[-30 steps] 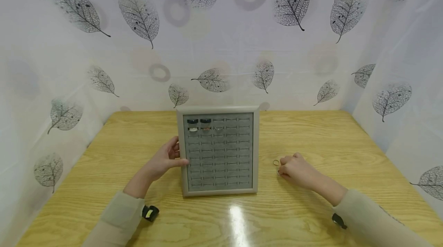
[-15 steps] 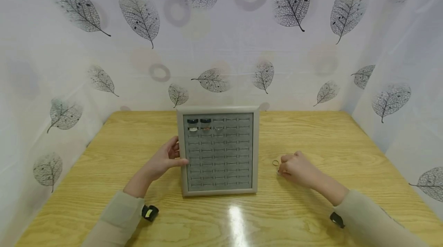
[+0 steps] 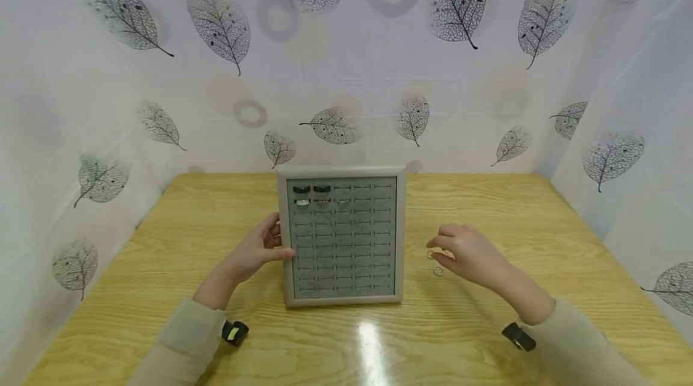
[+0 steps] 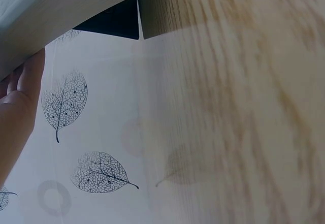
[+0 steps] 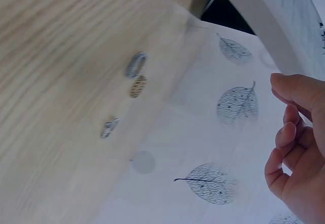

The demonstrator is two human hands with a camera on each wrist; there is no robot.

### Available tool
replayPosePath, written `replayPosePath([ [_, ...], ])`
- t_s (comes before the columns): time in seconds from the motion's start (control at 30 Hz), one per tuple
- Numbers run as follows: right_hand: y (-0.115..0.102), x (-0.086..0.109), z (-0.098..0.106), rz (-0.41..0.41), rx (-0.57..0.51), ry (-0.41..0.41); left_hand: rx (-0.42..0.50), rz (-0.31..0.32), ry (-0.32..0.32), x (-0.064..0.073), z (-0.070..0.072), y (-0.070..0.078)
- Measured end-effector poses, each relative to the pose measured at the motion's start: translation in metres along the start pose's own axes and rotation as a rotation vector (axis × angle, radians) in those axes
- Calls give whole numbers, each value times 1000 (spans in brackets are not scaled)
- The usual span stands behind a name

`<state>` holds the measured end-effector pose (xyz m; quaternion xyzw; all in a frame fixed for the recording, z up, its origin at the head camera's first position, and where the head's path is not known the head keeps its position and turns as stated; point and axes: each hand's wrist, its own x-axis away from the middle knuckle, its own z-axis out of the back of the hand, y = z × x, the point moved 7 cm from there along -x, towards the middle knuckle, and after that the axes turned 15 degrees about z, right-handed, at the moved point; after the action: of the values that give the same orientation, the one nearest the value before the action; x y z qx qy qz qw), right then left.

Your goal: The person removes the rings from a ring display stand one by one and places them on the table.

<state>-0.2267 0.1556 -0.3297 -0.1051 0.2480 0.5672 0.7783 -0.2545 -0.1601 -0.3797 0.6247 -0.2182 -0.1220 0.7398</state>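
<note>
A ring display board (image 3: pixel 344 257), grey-slotted in a pale frame, stands upright on the table. My left hand (image 3: pixel 258 251) grips its left edge, thumb on the front and fingers behind. Black rings (image 3: pixel 322 189) fill two top-row slots; below sit a white ring (image 3: pixel 302 202), a coppery ring (image 3: pixel 322 201) and a thin silver one (image 3: pixel 342 201). My right hand (image 3: pixel 470 254) hovers right of the board, thumb and forefinger apart above a loose ring (image 3: pixel 431 255). Nearer lies a silver ring (image 3: pixel 438 270). The right wrist view shows a gold ring (image 5: pixel 138 87) between two silvery ones.
The wooden table (image 3: pixel 227 193) reaches back to a leaf-printed cloth (image 3: pixel 346 61), which also hangs on both sides. A dark support (image 4: pixel 114 20) props the board from behind. Cameras sit on both wrists, like the one on the left (image 3: pixel 235 333).
My right hand has lifted and shifted slightly back from the nearer silver ring, which now shows fully. Its thumb and forefinger have parted. The left hand and board have stayed put.
</note>
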Motion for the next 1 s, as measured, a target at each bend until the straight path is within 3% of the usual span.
replayPosePath([
  [0.17, -4, -9, 8, -7, 6, 32, -7, -7, 0, -1, 0, 0],
  [0.53, -17, -38, 25, 105, 1, 180, 0, 0, 4, 0, 0, 0],
  [1.0, -29, -80, 28, 170, 71, 273, 1, 9, 4, 0, -1, 1],
])
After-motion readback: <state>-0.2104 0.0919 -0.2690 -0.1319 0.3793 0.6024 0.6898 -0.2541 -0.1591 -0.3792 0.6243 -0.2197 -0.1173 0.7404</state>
